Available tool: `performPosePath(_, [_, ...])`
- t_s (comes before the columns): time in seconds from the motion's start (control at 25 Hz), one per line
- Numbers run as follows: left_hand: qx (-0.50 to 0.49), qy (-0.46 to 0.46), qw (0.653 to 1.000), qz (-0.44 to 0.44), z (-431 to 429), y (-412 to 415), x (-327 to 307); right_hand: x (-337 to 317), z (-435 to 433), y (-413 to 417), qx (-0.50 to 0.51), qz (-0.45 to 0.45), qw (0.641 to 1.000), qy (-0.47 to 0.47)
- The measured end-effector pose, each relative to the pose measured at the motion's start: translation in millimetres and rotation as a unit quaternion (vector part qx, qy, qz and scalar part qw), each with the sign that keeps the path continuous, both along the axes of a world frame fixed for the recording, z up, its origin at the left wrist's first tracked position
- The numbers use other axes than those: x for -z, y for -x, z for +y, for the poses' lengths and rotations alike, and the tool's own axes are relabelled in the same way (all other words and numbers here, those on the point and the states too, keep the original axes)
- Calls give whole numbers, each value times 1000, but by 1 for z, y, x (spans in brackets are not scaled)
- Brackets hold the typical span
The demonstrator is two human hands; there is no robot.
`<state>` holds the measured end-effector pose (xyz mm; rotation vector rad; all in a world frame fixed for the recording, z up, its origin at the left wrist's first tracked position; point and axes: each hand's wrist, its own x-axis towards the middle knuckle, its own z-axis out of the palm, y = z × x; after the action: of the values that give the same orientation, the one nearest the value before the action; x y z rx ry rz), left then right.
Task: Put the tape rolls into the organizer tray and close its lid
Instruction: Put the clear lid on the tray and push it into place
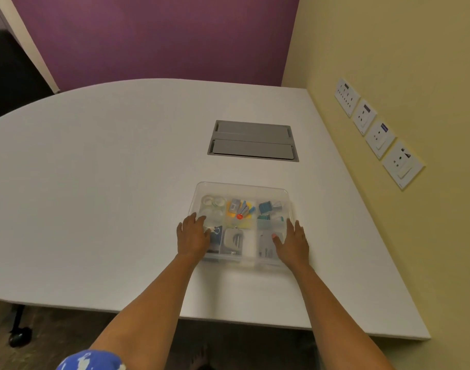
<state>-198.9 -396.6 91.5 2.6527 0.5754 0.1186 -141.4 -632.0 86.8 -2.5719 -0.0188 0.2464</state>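
Now the white table (pixel 121 182) spreads wide under me, a grey cable hatch (pixel 252 141) set into it beyond the clear organizer tray (pixel 289 206). Its transparent lid (pixel 242 188) seems to lie flat over the compartments, though the glare makes that hard to judge. My left hand (pixel 192 237) lies spread flat on the near left corner, my right hand (pixel 292 241) flat on the near right, neither gripping anything. Clear tape rolls (pixel 214 202) sit in the far left compartment.

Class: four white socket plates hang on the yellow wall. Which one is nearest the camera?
The lowest, rightmost white socket plate; it appears largest, and the other three recede up-left.
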Motion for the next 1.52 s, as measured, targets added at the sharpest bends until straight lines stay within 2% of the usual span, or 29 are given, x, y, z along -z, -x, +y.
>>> performPosePath(0.2, [44,-39,998,38,15,-33,11,3,20,-33,-26,-15,995,92])
performPosePath(0.56, [71,-27,996,55,37,-92,20,11,44,-99,-83,-44,985,146])
performPosePath(0.68, [93,-33,993,58,38,-113,20,18,47,-110,-84,-81,979,169])
performPosePath(1.2, [78,-59,993,61,39,-134,29,20,61,-112,-37,-111,981,152])
performPosePath(1.52, [95,-79,991,45,38,-132,31,25,61,-112,-46,-104,976,184])
